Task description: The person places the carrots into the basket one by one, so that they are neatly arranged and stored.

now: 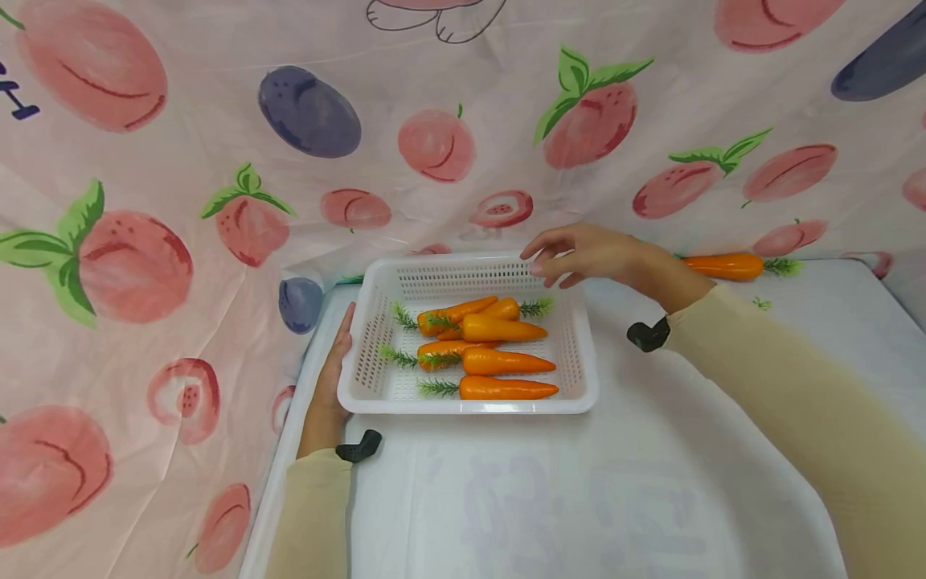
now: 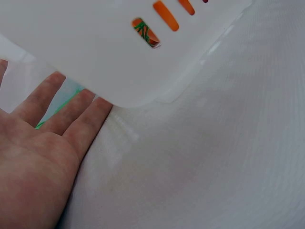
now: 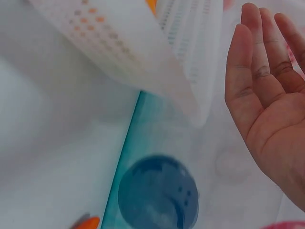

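Note:
A white perforated plastic basket [image 1: 470,407] stands at the table's back, with several orange toy carrots [image 1: 506,360] lying in it, green tops on them. My left hand [image 1: 333,382] is at the basket's left side, fingers straight along its wall; in the left wrist view the fingertips [image 2: 88,98] meet the basket's lower edge. Over the back right corner of the basket hovers my right hand [image 1: 586,253], fingers loosely bent with nothing in them. In the right wrist view that hand [image 3: 271,90] appears relaxed beside the basket wall [image 3: 114,52].
Another carrot [image 1: 731,266] lies at the table's back edge, right of the basket, partly behind the right forearm. A small green sprig [image 1: 762,303] is near it. A fruit-print curtain [image 1: 448,80] hangs right behind the white table [image 1: 550,498] and along its left side.

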A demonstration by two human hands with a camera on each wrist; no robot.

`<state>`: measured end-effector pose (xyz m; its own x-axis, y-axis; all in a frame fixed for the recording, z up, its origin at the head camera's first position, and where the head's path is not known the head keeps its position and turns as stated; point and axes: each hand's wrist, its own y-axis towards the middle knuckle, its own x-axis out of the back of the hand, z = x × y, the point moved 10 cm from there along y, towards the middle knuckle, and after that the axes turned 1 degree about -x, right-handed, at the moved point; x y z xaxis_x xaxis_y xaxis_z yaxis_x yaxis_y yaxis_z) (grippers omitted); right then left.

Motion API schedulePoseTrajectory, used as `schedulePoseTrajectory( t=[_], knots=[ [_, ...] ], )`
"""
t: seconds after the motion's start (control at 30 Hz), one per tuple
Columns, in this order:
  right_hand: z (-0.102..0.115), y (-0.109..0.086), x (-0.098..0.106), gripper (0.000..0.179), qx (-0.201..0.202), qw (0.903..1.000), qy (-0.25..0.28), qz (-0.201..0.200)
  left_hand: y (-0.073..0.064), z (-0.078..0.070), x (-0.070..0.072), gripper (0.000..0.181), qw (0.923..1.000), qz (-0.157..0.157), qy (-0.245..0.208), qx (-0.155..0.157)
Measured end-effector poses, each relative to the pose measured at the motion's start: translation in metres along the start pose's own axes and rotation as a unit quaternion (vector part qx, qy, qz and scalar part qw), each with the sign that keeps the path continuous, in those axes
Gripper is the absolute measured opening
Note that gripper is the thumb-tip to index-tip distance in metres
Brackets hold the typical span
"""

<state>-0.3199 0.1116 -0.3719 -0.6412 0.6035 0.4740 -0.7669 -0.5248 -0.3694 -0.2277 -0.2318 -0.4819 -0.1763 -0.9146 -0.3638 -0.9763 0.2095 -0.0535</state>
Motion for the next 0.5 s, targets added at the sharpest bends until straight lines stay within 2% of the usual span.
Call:
schedulePoseTrajectory(
  t=[0.23,0.5],
  knots=[
    [-0.01,-0.018,0.022,0.057,-0.008,0.9995,-0.023,-0.021,0.0,-0.002,-0.001,0.055,1.0,0.004,-0.004,-0.003],
    [-0.024,-0.036,0.042,0.057,-0.017,0.9988,-0.023,-0.04,0.0,0.0,0.001,0.054,1.0,-0.002,-0.001,0.006]
  ],
)
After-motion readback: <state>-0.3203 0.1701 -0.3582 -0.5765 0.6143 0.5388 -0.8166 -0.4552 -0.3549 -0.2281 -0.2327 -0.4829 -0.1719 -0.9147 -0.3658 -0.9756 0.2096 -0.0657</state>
